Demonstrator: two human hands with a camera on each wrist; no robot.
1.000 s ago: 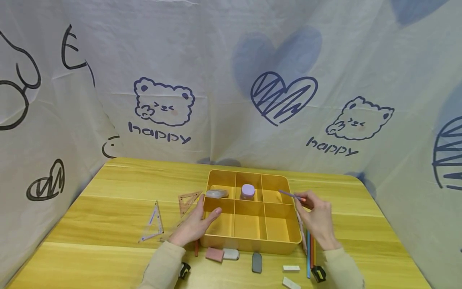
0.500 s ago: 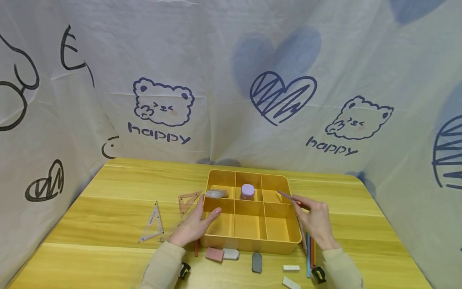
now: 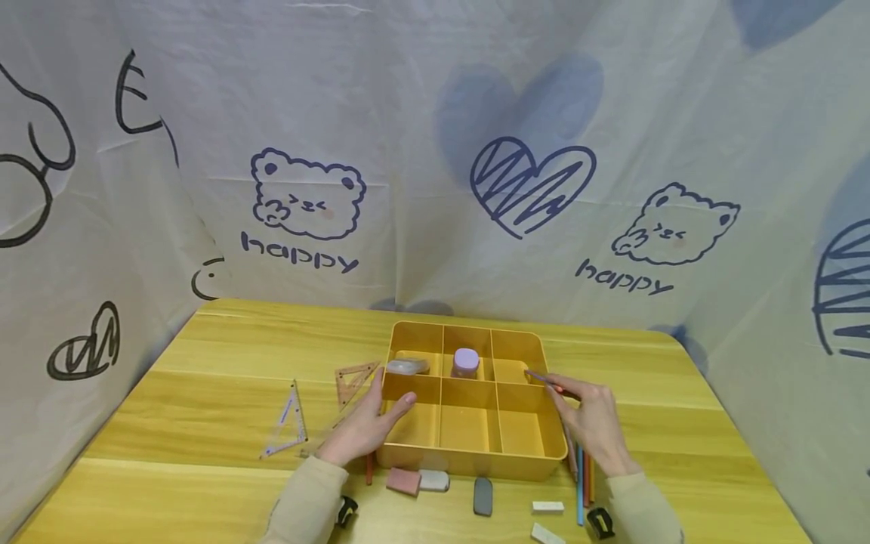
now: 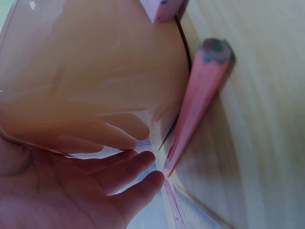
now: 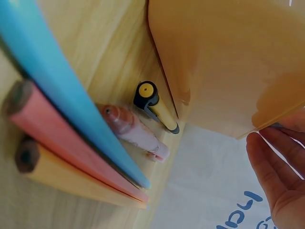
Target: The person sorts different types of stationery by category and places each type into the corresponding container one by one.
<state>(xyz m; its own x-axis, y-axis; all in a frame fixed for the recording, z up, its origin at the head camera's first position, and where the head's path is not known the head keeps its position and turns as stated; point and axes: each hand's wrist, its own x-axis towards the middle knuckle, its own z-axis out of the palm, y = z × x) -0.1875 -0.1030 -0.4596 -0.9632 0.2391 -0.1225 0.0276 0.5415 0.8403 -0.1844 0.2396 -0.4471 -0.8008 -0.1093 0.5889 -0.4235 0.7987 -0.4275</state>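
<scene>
A yellow six-compartment box point(image 3: 469, 462) stands on the table. My left hand point(image 3: 363, 431) rests at its left side, thumb over the rim and fingers straight along the outer wall. My right hand point(image 3: 598, 423) pinches a thin purple stick point(image 3: 535, 375) with an orange-red spot near the fingers; its far end reaches over the right rim into the back right compartment. The right wrist view shows the fingertips point(image 5: 252, 138) right at the rim, with most of the stick hidden. A purple-topped container point(image 3: 466, 363) sits in the back middle compartment, and a clear-and-white object point(image 3: 408, 366) in the back left one.
Blue point(image 3: 580, 491), red and orange pencils lie right of the box, with a pink pen point(image 5: 138, 133) and a yellow pen point(image 5: 164, 112). Pink point(image 3: 403, 481), white point(image 3: 433, 480) and grey point(image 3: 482, 496) erasers lie in front. Set squares point(image 3: 288, 423) lie left, near a red pencil point(image 4: 198, 95).
My right hand has shifted a little left and toward the box, and the stick in it has dropped lower at the right rim. My left hand has stayed in place.
</scene>
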